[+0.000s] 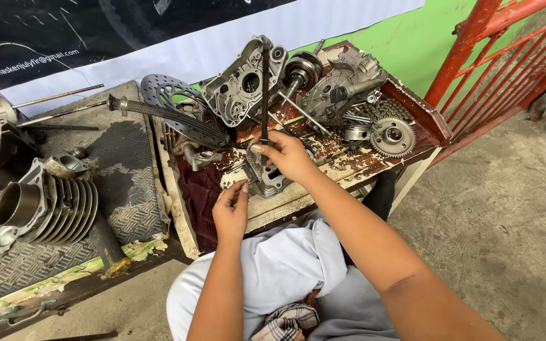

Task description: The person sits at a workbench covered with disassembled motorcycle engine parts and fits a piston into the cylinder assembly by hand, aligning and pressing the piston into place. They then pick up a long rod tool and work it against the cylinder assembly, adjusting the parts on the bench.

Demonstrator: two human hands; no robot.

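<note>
Hands worked a small engine part on the bench.
Left hand (230, 211) pinched a small piece beside the part (265, 178); right hand (285, 155) clasped an upright rod (265, 95) planted on it. Beyond lay crankcases (242, 82) and a sprocket (393, 137). Rod work seemed underway, demanding steadiness.

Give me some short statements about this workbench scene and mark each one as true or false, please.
1. The right hand grips a long dark tool that stands upright. True.
2. The left hand rests on the finned engine cylinder. False: it is near a small metal engine part on the wooden table, far from the cylinder.
3. A perforated brake disc lies at the back of the table. True.
4. The toothed sprocket lies on the concrete floor. False: it lies on the table's right end.
5. A red metal gate stands to the right. True.
</note>
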